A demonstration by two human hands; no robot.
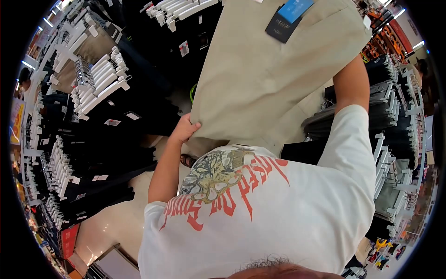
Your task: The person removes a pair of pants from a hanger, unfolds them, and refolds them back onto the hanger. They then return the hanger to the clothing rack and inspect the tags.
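Note:
Beige trousers (274, 79) stretch out in front of my white printed shirt, from the top of the view down to my waist. A black tag (282, 29) and a blue tag (295, 9) hang on them near the top. My left hand (185, 128) pinches the lower left edge of the cloth, thumb on top. My right forearm reaches up behind the right side of the trousers, and the cloth hides that hand.
Racks of dark trousers on white hangers (100, 79) stand at the left, with more hangers (179, 11) at the top. At the right is a rack of grey and dark trousers (378, 102). Pale floor tiles (111, 223) show below. Another person (24, 79) is at the far left.

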